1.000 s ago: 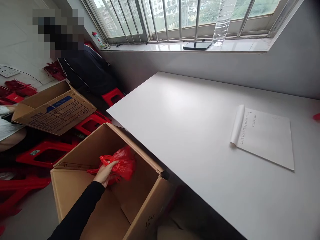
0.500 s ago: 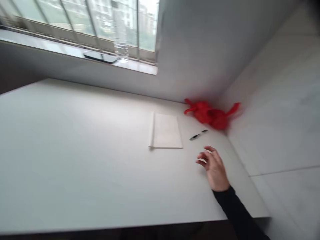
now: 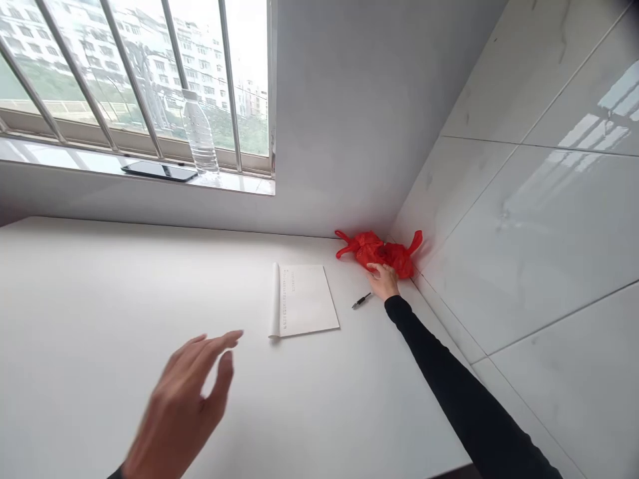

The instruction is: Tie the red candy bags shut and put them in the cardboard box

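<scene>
My right hand [image 3: 384, 282] reaches to the front of a knotted red plastic bag [image 3: 370, 247] in the back right corner. Its thumb and fingers are apart, and I cannot tell whether the fingertips touch the bag. Just below that hand lies a black pen [image 3: 361, 301], its far end hidden by the hand. To its left is a notepad [image 3: 310, 303] with the cover rolled back along the left side and some writing on the page. My left hand [image 3: 184, 399] hovers over the table at the lower left, open, holding nothing.
The white table [image 3: 124, 286] meets a grey wall at the back and a tiled wall [image 3: 539, 246] at the right. On the window sill stand a clear plastic bottle [image 3: 200, 136] and a flat dark phone-like device [image 3: 160, 171], behind which are metal window bars.
My right hand has moved away from me, past the pen to the red plastic bag. My left hand has come into view at the lower left. The camera view has shifted.
</scene>
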Tool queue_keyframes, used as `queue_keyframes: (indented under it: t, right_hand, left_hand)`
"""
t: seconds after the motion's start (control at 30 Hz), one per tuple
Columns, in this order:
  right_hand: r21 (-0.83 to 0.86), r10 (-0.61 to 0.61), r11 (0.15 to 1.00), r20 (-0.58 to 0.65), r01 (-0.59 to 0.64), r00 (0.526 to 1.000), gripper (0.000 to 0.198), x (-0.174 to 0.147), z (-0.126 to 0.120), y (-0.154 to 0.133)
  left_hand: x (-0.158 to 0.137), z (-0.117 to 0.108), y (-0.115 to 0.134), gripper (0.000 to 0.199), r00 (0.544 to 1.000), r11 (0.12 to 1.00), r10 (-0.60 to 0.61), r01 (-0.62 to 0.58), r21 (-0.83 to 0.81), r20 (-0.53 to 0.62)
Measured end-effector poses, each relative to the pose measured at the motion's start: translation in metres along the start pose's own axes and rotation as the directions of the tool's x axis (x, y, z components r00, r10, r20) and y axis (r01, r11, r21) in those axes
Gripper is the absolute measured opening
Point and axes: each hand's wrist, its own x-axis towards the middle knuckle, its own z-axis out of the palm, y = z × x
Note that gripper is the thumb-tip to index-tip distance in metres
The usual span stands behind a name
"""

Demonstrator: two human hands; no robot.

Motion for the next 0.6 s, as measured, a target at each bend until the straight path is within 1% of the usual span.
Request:
queue_keyframes:
  t: [0.03,0.07,0.13,0.23,0.33,0.43,0.5,0.6]
  right_hand:
    - [-0.037,-0.005,0.999,-0.011,0.004,1.0,0.035,0.004,0.004,0.0]
    - [-0.068,-0.011,0.998,-0.023,0.009,1.0,0.036,0.008,0.008,0.0]
    - [-0.116,-0.027,0.993,-0.047,0.021,0.999,0.04,0.016,0.017,-0.002]
    - [-0.169,-0.03,0.985,-0.069,0.017,0.997,0.045,0.033,0.03,-0.007]
    - [-0.208,0.015,0.978,-0.077,-0.031,0.997,0.044,0.053,0.039,-0.008]
    - [-0.216,0.073,0.973,-0.054,-0.083,0.996,0.039,0.07,0.04,-0.008]
    - [-0.195,0.087,0.977,-0.026,-0.091,0.996,0.036,0.079,0.036,-0.011]
    - [-0.121,0.057,0.991,-0.018,-0.059,0.998,0.032,0.084,0.023,-0.024]
  left_hand:
    - [0.012,0.009,0.0,0.025,0.999,1.0,-0.02,0.02,-0.006,0.033]
    - [0.024,0.02,-0.002,0.027,0.997,0.998,-0.066,0.066,-0.006,0.044]
    - [0.046,0.044,-0.011,0.034,0.982,0.982,-0.19,0.19,-0.009,-0.016]
    - [0.06,0.07,-0.027,0.051,0.928,0.937,-0.349,0.346,-0.043,-0.129]
    - [0.058,0.075,-0.035,0.057,0.882,0.9,-0.436,0.427,-0.091,-0.178]
    - [0.055,0.072,-0.037,0.058,0.856,0.877,-0.48,0.465,-0.117,-0.193]
    - [0.056,0.072,-0.036,0.058,0.855,0.875,-0.483,0.469,-0.118,-0.188]
    - [0.057,0.077,-0.035,0.06,0.88,0.895,-0.445,0.432,-0.108,-0.167]
